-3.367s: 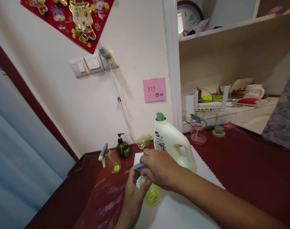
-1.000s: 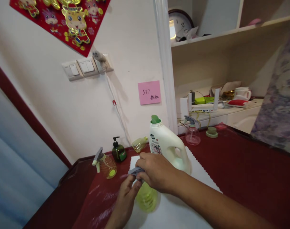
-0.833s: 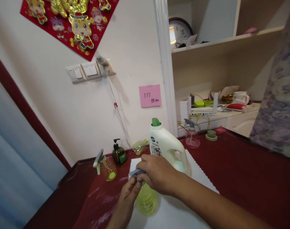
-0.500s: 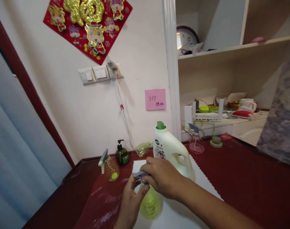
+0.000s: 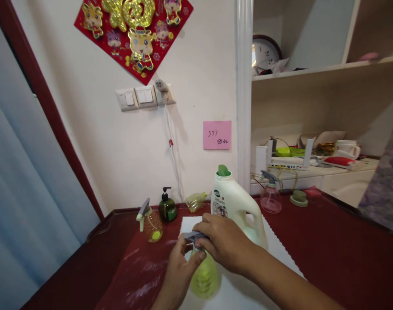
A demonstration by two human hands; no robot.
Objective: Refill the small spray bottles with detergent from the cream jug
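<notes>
A yellow-green spray bottle [image 5: 204, 277] stands upright on the white cloth in front of me, with a grey spray head [image 5: 193, 236] at its neck. My left hand [image 5: 182, 265] grips the bottle's neck from the left, thumb across the front. From the right, my right hand [image 5: 224, 241] is closed on the spray head; its fingers hide part of the head and neck. Just behind my hands is a large pale-green jug [image 5: 236, 198] with a handle and an uncapped mouth, a green spout piece showing in it.
Left of my hands are a clear spray bottle [image 5: 153, 224] and a dark green pump bottle [image 5: 167, 209]. A yellow bottle [image 5: 195, 201] lies on its side near the wall. To the right are a pink spray bottle [image 5: 271, 198] and a green cap [image 5: 298, 198]. A white cloth [image 5: 282, 262] covers the red tabletop.
My view has shifted slightly left, so the scene sits a little further right. Both hands keep their hold on the spray bottle, with hardly any visible movement.
</notes>
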